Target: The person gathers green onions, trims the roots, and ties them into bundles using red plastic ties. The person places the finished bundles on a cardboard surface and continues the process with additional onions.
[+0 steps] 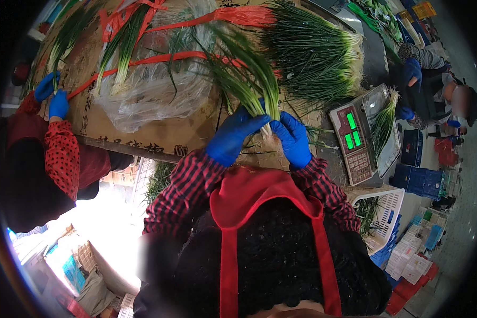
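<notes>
Both my hands wear blue gloves and meet at a small bunch of green onions (272, 85) just in front of my red apron. My left hand (232, 137) grips the white stems from the left, thumb across them. On the other side, the fingers of my right hand (294, 137) pinch stalks near the roots. The leaves fan out away from me. Beyond my right hand lies a large heap of green onions (310, 55), roots to the right. A digital scale (351, 147) with lit green displays stands to my right, another bunch (385, 119) on its pan.
Clear plastic film (155, 103) and red plastic ribbon (175, 57) cover part of the cardboard-topped table (99, 133). More onion bunches (125, 63) lie there. A co-worker's gloved hands (57, 99) are at left; another person (433, 87) stands at right. A white basket (393, 210) holds greens.
</notes>
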A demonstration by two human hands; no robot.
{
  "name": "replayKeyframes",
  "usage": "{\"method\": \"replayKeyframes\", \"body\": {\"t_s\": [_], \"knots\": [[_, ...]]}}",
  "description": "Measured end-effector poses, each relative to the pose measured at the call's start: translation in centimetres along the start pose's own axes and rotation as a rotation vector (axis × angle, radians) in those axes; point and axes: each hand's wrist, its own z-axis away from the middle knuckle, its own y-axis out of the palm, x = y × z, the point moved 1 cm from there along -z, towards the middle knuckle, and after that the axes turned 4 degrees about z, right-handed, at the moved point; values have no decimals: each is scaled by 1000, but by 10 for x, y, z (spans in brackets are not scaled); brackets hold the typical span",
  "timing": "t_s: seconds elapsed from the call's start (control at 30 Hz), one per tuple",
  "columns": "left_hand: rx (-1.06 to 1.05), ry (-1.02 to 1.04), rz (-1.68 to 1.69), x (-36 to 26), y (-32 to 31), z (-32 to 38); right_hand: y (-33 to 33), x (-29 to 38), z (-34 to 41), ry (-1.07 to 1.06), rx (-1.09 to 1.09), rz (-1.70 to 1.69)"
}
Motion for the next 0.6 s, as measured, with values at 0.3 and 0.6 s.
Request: {"method": "replayKeyframes", "body": {"t_s": [0.3,0.6], "knots": [[114,73,75,1,-2,-14,-3,-7,6,70,-72,-8],[-89,64,182,-1,-5,-17,2,-5,3,66,67,76]]}}
